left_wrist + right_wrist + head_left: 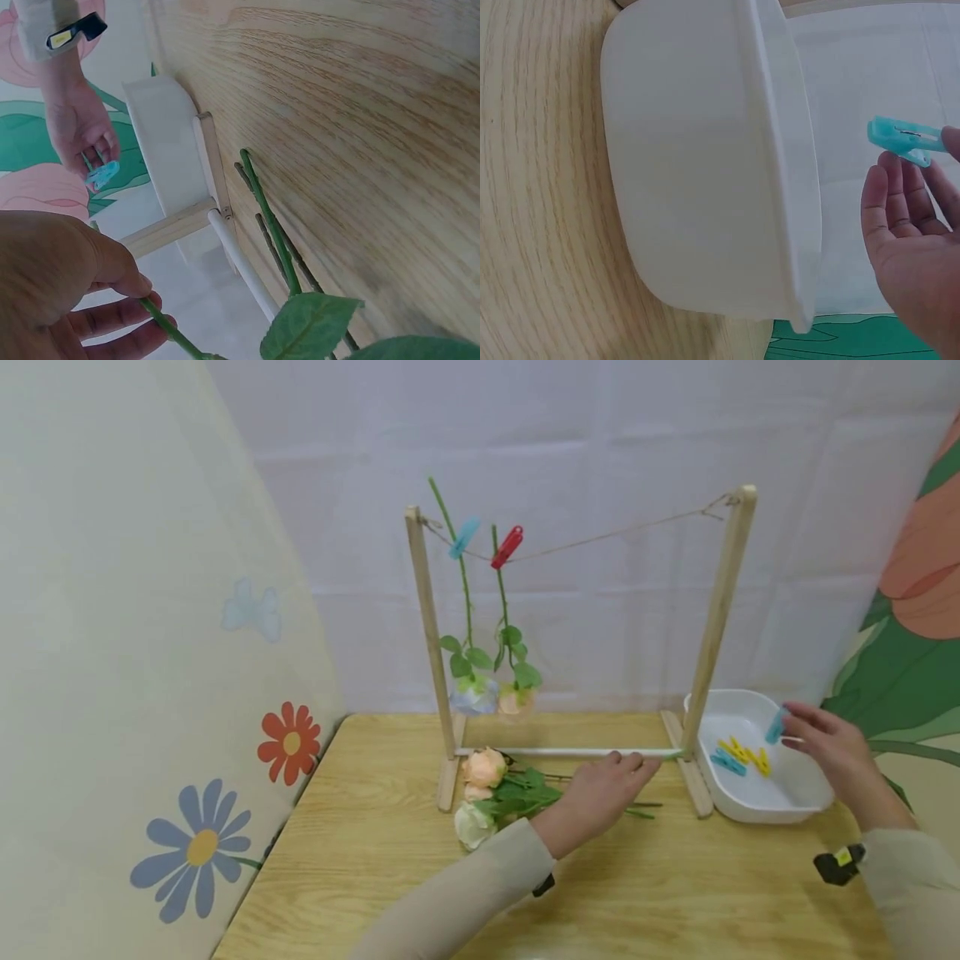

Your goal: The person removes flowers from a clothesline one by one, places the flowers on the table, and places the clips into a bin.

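Observation:
My left hand [603,793] pinches a green flower stem [178,336] between thumb and fingers, low by the white bar of a wooden rack. Which bloom belongs to this stem I cannot tell. Beside the forearm lie artificial roses, one peach [483,767] and one white [474,825], with stems pointing right. My right hand [840,758] pinches a light blue clothespin [906,137] above a white plastic basin [761,810]. From the rack's string [607,537] two roses hang head down, one by a blue clothespin [464,538], the other by a red clothespin [507,547].
Inside the basin are yellow clothespins [761,762] and blue ones [727,762]. The rack's right post [720,618] stands between my left hand and the basin, its foot [697,789] on the wooden table [360,860]. A painted wall [150,610] borders the left side.

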A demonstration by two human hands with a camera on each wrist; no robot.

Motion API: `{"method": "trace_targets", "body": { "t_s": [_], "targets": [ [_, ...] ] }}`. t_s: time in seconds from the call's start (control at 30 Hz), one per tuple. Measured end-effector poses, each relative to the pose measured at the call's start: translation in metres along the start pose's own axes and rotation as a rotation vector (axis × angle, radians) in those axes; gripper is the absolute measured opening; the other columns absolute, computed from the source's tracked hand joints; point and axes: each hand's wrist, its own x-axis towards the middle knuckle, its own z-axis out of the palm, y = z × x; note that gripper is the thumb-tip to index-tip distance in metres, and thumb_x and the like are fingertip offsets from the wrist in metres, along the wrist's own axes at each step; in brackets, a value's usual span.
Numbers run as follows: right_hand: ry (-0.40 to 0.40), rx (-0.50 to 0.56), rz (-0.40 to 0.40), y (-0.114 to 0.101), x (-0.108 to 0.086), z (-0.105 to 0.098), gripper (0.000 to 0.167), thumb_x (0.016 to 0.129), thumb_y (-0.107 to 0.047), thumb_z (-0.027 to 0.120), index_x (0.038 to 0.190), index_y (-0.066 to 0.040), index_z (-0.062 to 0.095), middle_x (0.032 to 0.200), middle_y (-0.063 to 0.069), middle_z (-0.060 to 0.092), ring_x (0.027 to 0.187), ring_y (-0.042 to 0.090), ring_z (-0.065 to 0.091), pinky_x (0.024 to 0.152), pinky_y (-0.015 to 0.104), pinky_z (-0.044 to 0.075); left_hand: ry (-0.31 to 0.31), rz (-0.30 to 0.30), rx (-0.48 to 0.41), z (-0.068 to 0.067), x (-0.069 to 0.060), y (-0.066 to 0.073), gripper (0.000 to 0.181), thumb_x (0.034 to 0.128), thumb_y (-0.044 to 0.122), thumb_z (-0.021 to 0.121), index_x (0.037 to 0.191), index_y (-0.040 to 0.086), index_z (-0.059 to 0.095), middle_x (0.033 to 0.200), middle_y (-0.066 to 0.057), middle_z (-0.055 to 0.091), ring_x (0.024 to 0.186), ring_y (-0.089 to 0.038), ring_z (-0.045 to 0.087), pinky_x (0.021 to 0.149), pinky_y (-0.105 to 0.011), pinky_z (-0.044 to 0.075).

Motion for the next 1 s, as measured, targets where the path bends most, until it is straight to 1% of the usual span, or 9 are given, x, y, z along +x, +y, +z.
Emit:
{"method": "trace_targets", "body": {
  "t_s": [0.13,0.23,0.27,0.37,0.47,0.57,0.73,0.83,1.0],
  "targets": [
    [-0.018,-0.229,-0.007,0.003,0.0,0.0,0.065,0.099,-0.052,0.056,0.152,-0.015,0.046,0.103,-0.035,0.049,0.089,-0.012,0.055,0.088,0.025,0.052,-0.045,-0.006,0.008,0.001,-0.001,-0.001,0.05,0.1017,0.015,0.061,0.148,0.023,0.045,0.127,0.005,0.059,0.096,-0.01,0.062,0.051,-0.018,0.048],
    [-0.026,-0.306,-0.021,0.003,0.0,0.0,0.069,0.099,-0.057,0.053,0.153,-0.014,0.045,0.104,-0.033,0.047,0.092,-0.012,0.051,0.088,0.025,0.051,-0.109,-0.009,0.008,0.0,-0.003,-0.002,0.046,0.1027,0.019,0.06,0.146,0.024,0.047,0.129,0.005,0.057,0.101,-0.01,0.061,0.055,-0.018,0.049],
    [-0.029,-0.292,-0.027,0.003,0.001,0.001,0.066,0.1,-0.056,0.053,0.152,-0.015,0.047,0.104,-0.033,0.047,0.092,-0.012,0.052,0.088,0.024,0.051,-0.13,-0.009,0.011,-0.001,-0.004,-0.003,0.045,0.1029,0.02,0.06,0.146,0.024,0.047,0.13,0.005,0.056,0.102,-0.01,0.06,0.055,-0.017,0.049],
    [-0.02,-0.252,-0.05,0.001,0.002,0.002,0.053,0.101,-0.052,0.054,0.142,-0.018,0.055,0.1,-0.036,0.051,0.09,-0.013,0.054,0.076,0.012,0.049,-0.162,-0.007,0.027,-0.004,-0.008,-0.006,0.043,0.1026,0.023,0.06,0.144,0.025,0.048,0.131,0.005,0.054,0.105,-0.01,0.059,0.054,-0.017,0.048],
    [-0.017,-0.233,-0.088,-0.005,0.003,0.005,0.045,0.102,-0.046,0.055,0.135,-0.016,0.057,0.098,-0.037,0.054,0.087,-0.014,0.056,0.073,0.009,0.049,-0.147,-0.006,0.05,-0.009,-0.011,-0.012,0.043,0.1015,0.025,0.063,0.143,0.026,0.05,0.132,0.004,0.054,0.105,-0.011,0.059,0.054,-0.016,0.048],
    [-0.021,-0.232,-0.132,-0.014,0.002,0.009,0.042,0.103,-0.045,0.055,0.133,-0.016,0.058,0.098,-0.037,0.056,0.087,-0.013,0.058,0.073,0.007,0.048,-0.135,-0.012,0.038,-0.017,-0.015,-0.02,0.046,0.0995,0.025,0.066,0.143,0.025,0.051,0.133,0.002,0.054,0.107,-0.012,0.058,0.056,-0.016,0.049],
    [-0.057,-0.144,-0.24,-0.03,-0.002,0.018,0.016,0.104,-0.032,0.056,0.119,-0.032,0.064,0.101,-0.032,0.064,0.09,-0.009,0.062,0.076,0.006,0.049,-0.142,-0.046,-0.033,-0.033,-0.02,-0.034,0.043,0.1013,0.024,0.062,0.143,0.025,0.051,0.136,0.001,0.053,0.111,-0.015,0.058,0.054,-0.019,0.048],
    [-0.077,-0.09,-0.307,-0.04,-0.004,0.024,0.019,0.105,-0.024,0.056,0.111,-0.039,0.066,0.102,-0.029,0.066,0.089,-0.007,0.064,0.077,0.006,0.049,-0.123,-0.065,-0.057,-0.039,-0.024,-0.042,0.042,0.1019,0.025,0.061,0.143,0.025,0.051,0.138,0.001,0.053,0.114,-0.015,0.058,0.054,-0.02,0.049],
    [-0.084,-0.074,-0.371,-0.058,-0.007,0.035,0.021,0.105,-0.02,0.057,0.112,-0.036,0.068,0.102,-0.028,0.068,0.09,-0.007,0.065,0.079,0.005,0.049,-0.047,-0.072,-0.079,-0.048,-0.03,-0.057,0.043,0.1001,0.022,0.062,0.142,0.021,0.053,0.137,0.0,0.055,0.115,-0.018,0.059,0.062,-0.02,0.053]
  ]
}}
